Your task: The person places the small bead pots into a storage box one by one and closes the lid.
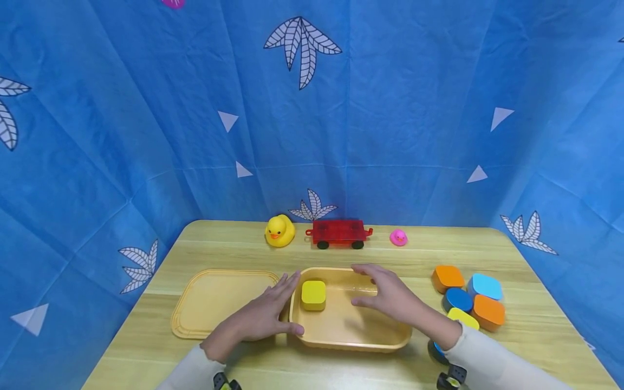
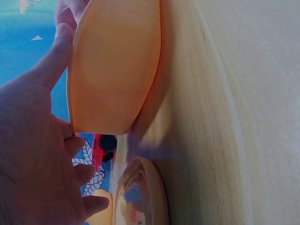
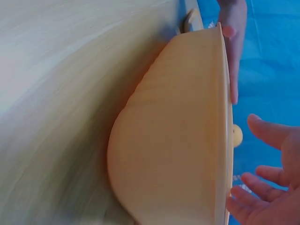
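Note:
A pale orange plastic tub stands on the table with a yellow rounded block inside at its left end. My left hand lies along the tub's left rim, thumb at the near corner and the other fingers extended toward the far corner. In the left wrist view that thumb touches the rim. Over the tub's right half hovers my right hand, fingers spread and holding nothing. A matching flat lid lies to the left, partly behind the left hand.
At the right sit several rounded blocks, among them an orange one, a light blue one and a dark blue one. Along the back edge stand a yellow duck, a red wagon and a small pink duck.

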Demonstrator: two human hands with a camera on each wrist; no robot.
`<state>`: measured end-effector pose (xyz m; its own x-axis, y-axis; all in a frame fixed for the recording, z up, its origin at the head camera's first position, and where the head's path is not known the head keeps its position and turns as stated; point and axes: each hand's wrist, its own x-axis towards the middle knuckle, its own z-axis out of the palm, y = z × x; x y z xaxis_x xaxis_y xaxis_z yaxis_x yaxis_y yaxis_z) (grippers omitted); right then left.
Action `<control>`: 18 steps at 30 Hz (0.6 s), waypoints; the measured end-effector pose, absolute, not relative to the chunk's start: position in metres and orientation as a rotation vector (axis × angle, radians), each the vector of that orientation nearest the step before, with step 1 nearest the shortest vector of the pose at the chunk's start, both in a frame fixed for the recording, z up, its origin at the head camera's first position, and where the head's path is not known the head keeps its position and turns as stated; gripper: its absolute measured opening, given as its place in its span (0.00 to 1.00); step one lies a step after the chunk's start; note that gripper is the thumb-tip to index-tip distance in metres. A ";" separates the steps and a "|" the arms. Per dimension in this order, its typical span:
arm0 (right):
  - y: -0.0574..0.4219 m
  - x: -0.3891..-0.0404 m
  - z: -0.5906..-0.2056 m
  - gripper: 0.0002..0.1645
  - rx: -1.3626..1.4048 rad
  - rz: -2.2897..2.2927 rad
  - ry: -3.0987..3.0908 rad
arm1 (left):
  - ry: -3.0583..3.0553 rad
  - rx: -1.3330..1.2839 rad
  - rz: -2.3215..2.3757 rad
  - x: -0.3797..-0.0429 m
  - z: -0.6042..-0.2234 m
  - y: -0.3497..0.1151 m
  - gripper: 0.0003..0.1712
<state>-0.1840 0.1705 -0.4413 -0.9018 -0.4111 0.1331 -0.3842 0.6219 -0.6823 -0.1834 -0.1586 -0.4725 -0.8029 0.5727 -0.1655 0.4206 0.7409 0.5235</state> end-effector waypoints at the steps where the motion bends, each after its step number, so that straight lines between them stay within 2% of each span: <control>1: 0.174 -0.183 -0.441 0.44 -0.676 -1.163 2.795 | 2.626 0.768 0.679 -0.183 -0.473 -0.159 0.66; 18: 0.232 -0.174 -0.433 0.46 -0.515 -1.114 2.867 | 2.636 0.802 0.687 -0.184 -0.475 -0.160 0.67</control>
<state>-0.1738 0.2324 -0.4326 -0.9453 -0.3116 0.0967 -0.2952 0.6904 -0.6604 -0.1838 -0.1600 -0.4753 -0.7989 0.5844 -0.1424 0.4405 0.7297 0.5230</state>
